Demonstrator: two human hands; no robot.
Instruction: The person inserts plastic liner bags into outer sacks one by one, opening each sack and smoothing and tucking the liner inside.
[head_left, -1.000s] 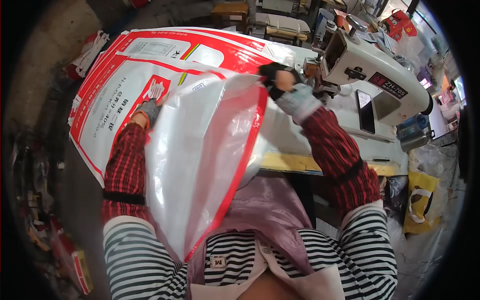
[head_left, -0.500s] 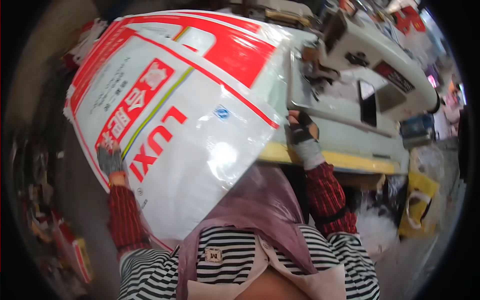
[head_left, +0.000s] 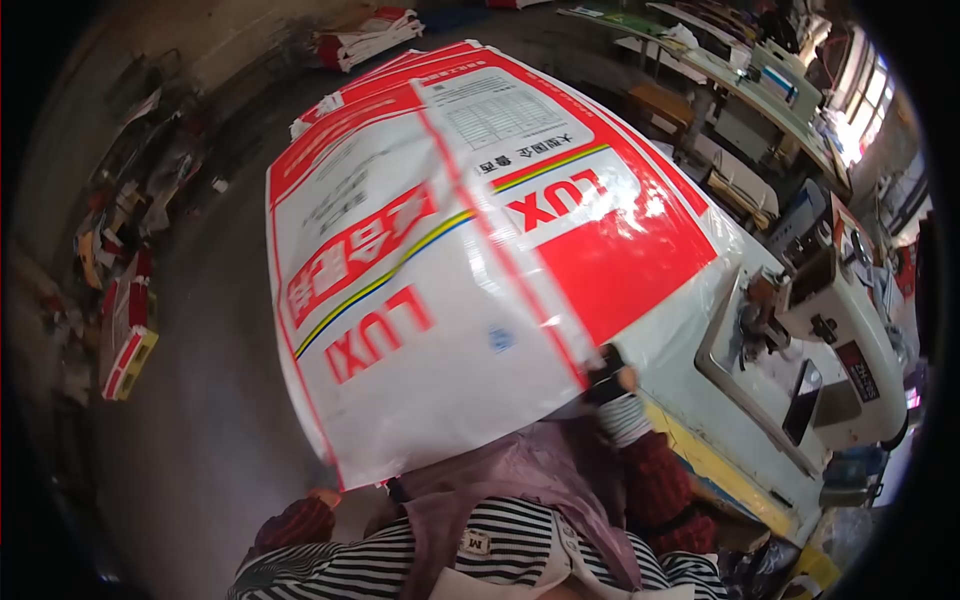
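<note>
A large white and red printed bag [head_left: 440, 390] with "LUXI" lettering lies over a stack of similar bags [head_left: 640, 280], its near edge reaching my lap. At the bag's near right corner is my right hand [head_left: 612, 385], in a dark fingerless glove, its fingers closed on the edge. My left hand [head_left: 325, 497] is at the near left corner, low in the view. Little of it shows, and its fingers are hidden at the bag's edge.
On the table to the right stands a white sewing machine [head_left: 850, 340], with a black phone [head_left: 802, 402] on its base. The table's yellow front edge [head_left: 715, 470] runs beside my right arm. Further bag stacks lie on the floor, left [head_left: 128, 330] and back [head_left: 368, 38].
The view has swung left, so the machine appears farther right. The bag, earlier held open, now lies flatter and nearer to me. My right hand has gone from beside the machine to the bag's corner.
</note>
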